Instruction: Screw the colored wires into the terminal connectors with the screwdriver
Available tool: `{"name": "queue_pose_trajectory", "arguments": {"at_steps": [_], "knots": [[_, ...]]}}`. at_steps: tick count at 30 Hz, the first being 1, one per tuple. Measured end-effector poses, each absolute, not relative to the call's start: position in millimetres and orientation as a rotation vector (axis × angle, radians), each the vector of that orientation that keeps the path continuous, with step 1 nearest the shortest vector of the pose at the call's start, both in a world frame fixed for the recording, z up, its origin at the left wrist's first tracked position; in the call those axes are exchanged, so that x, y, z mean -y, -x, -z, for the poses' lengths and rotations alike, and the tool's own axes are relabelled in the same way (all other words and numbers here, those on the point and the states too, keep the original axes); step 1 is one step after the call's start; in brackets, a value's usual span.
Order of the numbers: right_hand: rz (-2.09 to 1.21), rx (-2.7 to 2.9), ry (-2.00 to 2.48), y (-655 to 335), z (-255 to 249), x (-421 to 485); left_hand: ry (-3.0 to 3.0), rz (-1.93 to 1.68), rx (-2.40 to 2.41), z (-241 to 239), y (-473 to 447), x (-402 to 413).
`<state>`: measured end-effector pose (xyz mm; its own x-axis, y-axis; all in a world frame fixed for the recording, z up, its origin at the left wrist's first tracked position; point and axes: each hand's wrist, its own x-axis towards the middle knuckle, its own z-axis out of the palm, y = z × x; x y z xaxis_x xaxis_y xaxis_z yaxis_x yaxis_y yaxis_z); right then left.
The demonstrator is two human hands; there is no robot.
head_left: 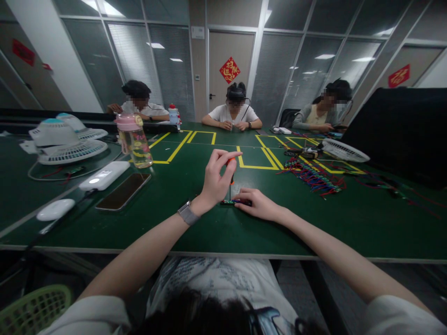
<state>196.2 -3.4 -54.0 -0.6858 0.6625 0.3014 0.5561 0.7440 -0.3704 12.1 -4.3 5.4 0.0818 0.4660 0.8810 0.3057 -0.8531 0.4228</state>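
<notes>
My left hand (216, 179) is closed around the orange handle of a small screwdriver (231, 173), held upright with its tip on a small dark part (230, 202) lying on the green table (195, 223). My right hand (256, 203) rests on the table, its fingers pinching the right end of that part. A grey watch sits on my left wrist.
A phone (123, 191), a white power bank (104, 175), a white oval device (56, 209) and a clear pink-lidded bottle (134, 141) lie to the left. White fans (66, 139) stand far left. A pile of coloured wired parts (314, 177) lies to the right. Three people sit across the table.
</notes>
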Motion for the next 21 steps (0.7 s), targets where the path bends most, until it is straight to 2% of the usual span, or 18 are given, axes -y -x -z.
{"name": "queue_pose_trajectory", "arguments": {"at_steps": [21], "knots": [[-0.357, 2.512, 0.913, -196.2, 55.5, 2.3, -2.237, -1.939, -0.858, -7.2, -14.3, 5.2]]}}
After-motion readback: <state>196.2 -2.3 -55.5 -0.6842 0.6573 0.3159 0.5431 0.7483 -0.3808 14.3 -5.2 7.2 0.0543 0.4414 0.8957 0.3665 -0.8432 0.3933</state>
